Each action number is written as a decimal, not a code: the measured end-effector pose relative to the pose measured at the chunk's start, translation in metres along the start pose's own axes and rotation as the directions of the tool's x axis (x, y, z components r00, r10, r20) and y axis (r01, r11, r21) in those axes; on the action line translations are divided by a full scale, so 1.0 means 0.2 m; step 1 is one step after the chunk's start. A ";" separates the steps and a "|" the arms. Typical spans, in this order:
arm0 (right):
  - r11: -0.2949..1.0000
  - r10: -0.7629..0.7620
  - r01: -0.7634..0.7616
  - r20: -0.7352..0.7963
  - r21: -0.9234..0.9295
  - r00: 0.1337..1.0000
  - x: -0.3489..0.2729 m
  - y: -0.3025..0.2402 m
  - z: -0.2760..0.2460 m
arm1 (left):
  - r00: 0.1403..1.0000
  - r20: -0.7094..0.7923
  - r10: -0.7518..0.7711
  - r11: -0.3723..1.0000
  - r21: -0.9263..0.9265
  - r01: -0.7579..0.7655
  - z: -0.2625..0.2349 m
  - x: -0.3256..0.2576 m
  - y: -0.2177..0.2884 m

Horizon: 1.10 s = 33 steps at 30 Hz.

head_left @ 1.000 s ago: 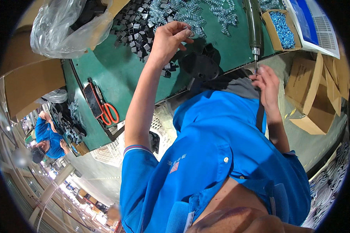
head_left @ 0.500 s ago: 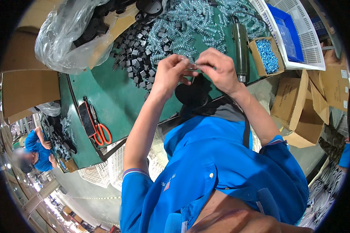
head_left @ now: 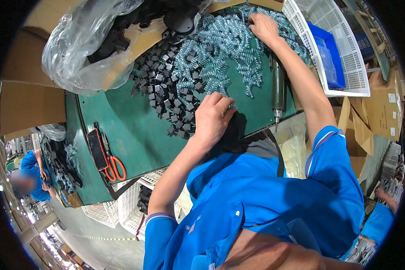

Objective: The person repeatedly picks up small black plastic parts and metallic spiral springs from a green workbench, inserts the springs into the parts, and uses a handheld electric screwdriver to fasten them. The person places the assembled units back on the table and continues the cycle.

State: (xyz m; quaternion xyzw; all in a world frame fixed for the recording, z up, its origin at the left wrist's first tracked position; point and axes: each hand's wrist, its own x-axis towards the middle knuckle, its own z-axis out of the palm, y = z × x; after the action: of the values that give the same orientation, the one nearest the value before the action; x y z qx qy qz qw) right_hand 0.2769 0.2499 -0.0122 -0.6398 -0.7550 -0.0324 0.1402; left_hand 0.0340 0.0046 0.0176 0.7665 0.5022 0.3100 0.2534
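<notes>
Close to the near edge of the green table [head_left: 132,130], my left hand [head_left: 211,118] is closed, thumb and fingers pinching a small shiny metal part [head_left: 231,105]. Dark material shows below that hand; its shape is hard to tell. My right hand [head_left: 264,28] is stretched to the far side, fingers bent down at the pile of silver coil springs [head_left: 218,47]. What its fingertips grip is hidden. Black plastic blocks [head_left: 164,83] lie heaped left of the springs. Beneath my right forearm lies a dark green cylindrical power screwdriver [head_left: 278,85], its bit toward me.
Orange-handled scissors [head_left: 116,168] and a dark phone-like slab [head_left: 96,146] lie at the table's left. A clear plastic bag [head_left: 83,49] stands far left. At right is a white crate [head_left: 353,67] with a blue tray [head_left: 330,54]. A co-worker [head_left: 33,175] sits far left.
My hands, together before, have parted. The right has reached away to the springs' far side; the left has moved a little nearer me. The box of blue screws is now mostly behind my right arm.
</notes>
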 end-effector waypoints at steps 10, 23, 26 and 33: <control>0.990 -0.140 0.140 0.036 0.009 0.989 -0.01 0.07 0.01 | 0.999 -0.026 -0.038 0.999 0.003 0.038 0.00 -0.03 0.01; 0.374 -0.046 -0.093 0.119 0.923 0.992 -0.90 -0.25 -0.39 | 0.993 -0.116 -0.011 0.997 -0.081 0.001 -0.02 -0.06 -0.03; 0.249 -0.052 0.003 0.010 0.969 0.999 -1.06 -0.37 -0.41 | 1.000 -0.017 -0.017 0.998 -0.055 0.016 0.01 -0.04 -0.03; 0.347 -0.027 -0.023 0.034 0.937 0.999 -1.16 -0.48 -0.47 | 1.000 -0.008 -0.015 0.998 -0.067 0.014 0.05 -0.05 -0.03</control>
State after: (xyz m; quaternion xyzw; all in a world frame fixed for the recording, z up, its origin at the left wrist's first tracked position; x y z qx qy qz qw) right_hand 0.2317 -0.0101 0.0320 -0.4445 -0.6419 0.4184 0.4640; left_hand 0.0344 -0.0037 0.0053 0.7527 0.4979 0.3281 0.2792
